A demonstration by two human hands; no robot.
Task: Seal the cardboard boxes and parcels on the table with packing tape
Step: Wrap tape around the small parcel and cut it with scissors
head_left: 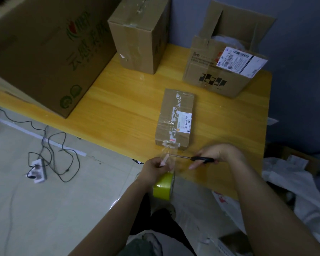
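Packing tape stretches from the small parcel toward the left hand pinching it, right hand gripping scissors crosswise at the strip.

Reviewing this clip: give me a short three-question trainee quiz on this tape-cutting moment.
1. True or false: the right hand holds the scissors.
2. Which box on the table stands with its flaps open? A. the small parcel B. the box with the big shipping label C. the printed box at far left
3. Fill in: the tape roll hangs under the ____ hand.

Key: 1. True, with the blades at the clear tape stretched from the parcel's near end. 2. B. 3. Left, its grip on the strip just above the roll.
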